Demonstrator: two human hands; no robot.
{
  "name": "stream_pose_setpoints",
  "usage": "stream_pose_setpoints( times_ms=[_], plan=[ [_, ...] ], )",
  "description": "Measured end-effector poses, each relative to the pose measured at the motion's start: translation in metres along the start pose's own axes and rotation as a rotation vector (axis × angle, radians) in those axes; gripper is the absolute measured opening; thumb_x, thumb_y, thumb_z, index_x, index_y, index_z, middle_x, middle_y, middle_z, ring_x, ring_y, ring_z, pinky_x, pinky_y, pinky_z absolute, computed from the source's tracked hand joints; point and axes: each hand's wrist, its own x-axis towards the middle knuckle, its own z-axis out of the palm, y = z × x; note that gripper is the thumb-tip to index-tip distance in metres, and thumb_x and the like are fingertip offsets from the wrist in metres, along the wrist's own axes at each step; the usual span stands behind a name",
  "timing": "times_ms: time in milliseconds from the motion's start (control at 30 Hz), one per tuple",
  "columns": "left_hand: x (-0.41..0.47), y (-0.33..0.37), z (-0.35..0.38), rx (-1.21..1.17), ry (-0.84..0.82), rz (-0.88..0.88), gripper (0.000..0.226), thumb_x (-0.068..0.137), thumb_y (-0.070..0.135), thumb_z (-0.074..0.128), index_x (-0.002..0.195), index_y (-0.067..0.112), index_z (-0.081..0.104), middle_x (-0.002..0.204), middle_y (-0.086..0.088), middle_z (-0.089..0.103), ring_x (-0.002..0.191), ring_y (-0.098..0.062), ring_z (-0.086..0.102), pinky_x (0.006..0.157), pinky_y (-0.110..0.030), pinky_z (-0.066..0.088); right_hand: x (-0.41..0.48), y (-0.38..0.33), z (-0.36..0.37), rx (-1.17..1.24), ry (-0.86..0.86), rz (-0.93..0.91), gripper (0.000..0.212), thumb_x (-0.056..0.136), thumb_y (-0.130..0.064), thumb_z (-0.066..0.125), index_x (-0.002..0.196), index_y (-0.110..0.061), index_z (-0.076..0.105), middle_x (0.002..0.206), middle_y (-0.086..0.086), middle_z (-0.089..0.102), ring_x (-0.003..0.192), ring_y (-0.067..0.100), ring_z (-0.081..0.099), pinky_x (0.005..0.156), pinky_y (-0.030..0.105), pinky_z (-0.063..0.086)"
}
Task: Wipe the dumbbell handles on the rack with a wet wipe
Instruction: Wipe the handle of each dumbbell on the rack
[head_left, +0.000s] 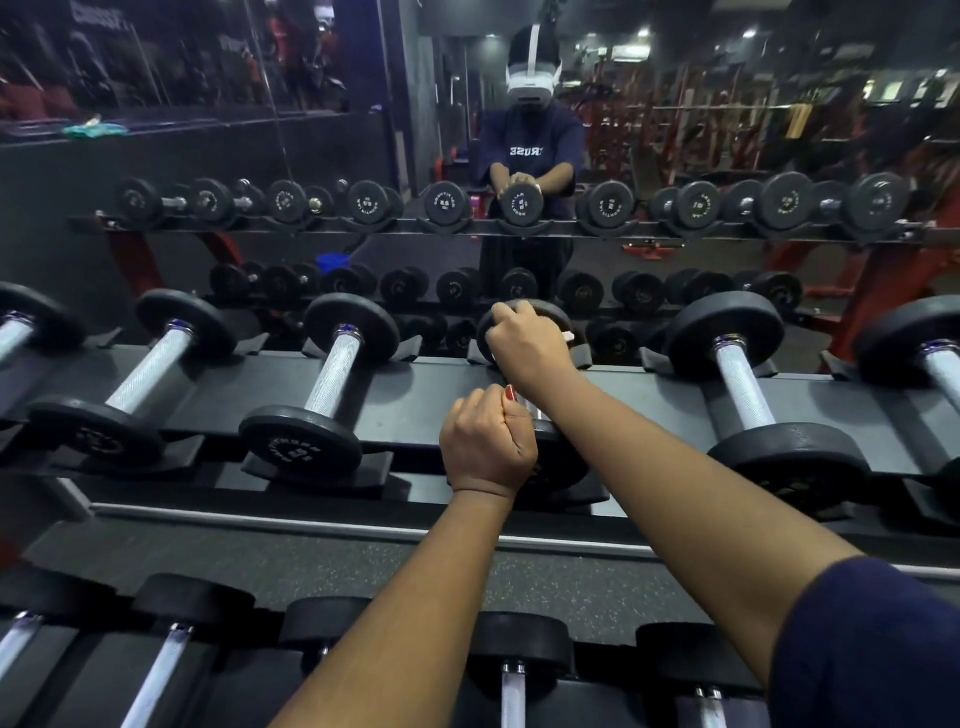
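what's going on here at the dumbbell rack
A person stands at a dumbbell rack facing a mirror. The left hand is wrapped round the handle of one dumbbell on the upper shelf, and the right hand grips that dumbbell's far head. A scrap of white by the right hand may be the wipe; I cannot tell.
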Motion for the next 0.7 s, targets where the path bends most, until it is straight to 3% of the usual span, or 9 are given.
stream_pose_setpoints(
  times_ms=[133, 200, 300, 400, 467, 567, 700],
  plan=[
    [-0.001, 0.001, 0.001, -0.003, 0.005, -0.004, 0.03, 0.084, 0.015, 0.035, 0.056, 0.008, 0.043, 0.051, -0.006, 0.042, 0.044, -0.024, 0.036, 0.044, -0.03, 0.03, -0.008, 0.004, -0.002, 0.019, 0.063, 0.232, 0.025, 0.091, 0.006, 0.041, 0.111, 0.0, 0.054, 0.117, 0.015, 0.047, 0.1, 0.033, 0.055, 0.062, 0.034, 0.043],
    [0.0, 0.001, 0.002, -0.001, 0.01, -0.008, 0.03, 0.083, 0.015, 0.035, 0.056, 0.008, 0.043, 0.051, -0.006, 0.042, 0.044, -0.023, 0.036, 0.044, -0.03, 0.03, -0.01, 0.009, 0.001, 0.042, 0.091, 0.271, 0.021, 0.091, 0.008, 0.043, 0.106, 0.0, 0.054, 0.113, 0.016, 0.048, 0.095, 0.032, 0.057, 0.06, 0.032, 0.041],
    [0.0, 0.001, 0.001, 0.001, 0.017, 0.0, 0.029, 0.084, 0.015, 0.036, 0.056, 0.008, 0.042, 0.051, -0.006, 0.042, 0.044, -0.024, 0.036, 0.046, -0.028, 0.028, -0.011, 0.008, 0.01, 0.119, 0.059, 0.086, 0.009, 0.082, 0.01, 0.054, 0.08, 0.004, 0.06, 0.097, 0.019, 0.051, 0.081, 0.035, 0.056, 0.053, 0.036, 0.048],
    [-0.001, 0.003, 0.0, 0.006, 0.013, 0.013, 0.029, 0.083, 0.015, 0.035, 0.056, 0.009, 0.042, 0.05, -0.006, 0.042, 0.044, -0.023, 0.035, 0.048, -0.026, 0.025, -0.011, 0.013, 0.019, 0.115, 0.069, 0.038, 0.014, 0.065, 0.006, 0.073, 0.06, -0.004, 0.065, 0.077, 0.013, 0.054, 0.067, 0.028, 0.055, 0.048, 0.024, 0.042],
    [-0.001, 0.003, 0.0, 0.005, 0.007, 0.007, 0.029, 0.083, 0.016, 0.035, 0.056, 0.008, 0.042, 0.05, -0.006, 0.042, 0.044, -0.023, 0.035, 0.048, -0.026, 0.026, -0.012, 0.014, 0.017, 0.219, 0.113, 0.154, 0.007, 0.079, -0.003, 0.066, 0.073, -0.002, 0.07, 0.087, 0.014, 0.057, 0.076, 0.029, 0.056, 0.055, 0.026, 0.037],
    [0.0, 0.002, 0.0, 0.004, 0.002, -0.007, 0.029, 0.083, 0.016, 0.035, 0.056, 0.008, 0.042, 0.051, -0.007, 0.043, 0.044, -0.026, 0.037, 0.046, -0.03, 0.03, -0.016, 0.015, 0.015, 0.394, 0.204, 0.431, 0.021, 0.089, -0.01, 0.051, 0.091, -0.004, 0.071, 0.101, 0.013, 0.056, 0.088, 0.027, 0.055, 0.065, 0.025, 0.031],
    [-0.001, 0.003, 0.0, -0.002, 0.006, -0.007, 0.029, 0.083, 0.016, 0.035, 0.056, 0.008, 0.043, 0.051, -0.007, 0.043, 0.044, -0.026, 0.038, 0.045, -0.031, 0.031, -0.021, 0.016, 0.014, 0.702, 0.276, 0.729, 0.014, 0.086, -0.011, 0.052, 0.088, -0.008, 0.066, 0.094, 0.008, 0.066, 0.087, 0.022, 0.058, 0.064, 0.02, 0.03]
  ],
)
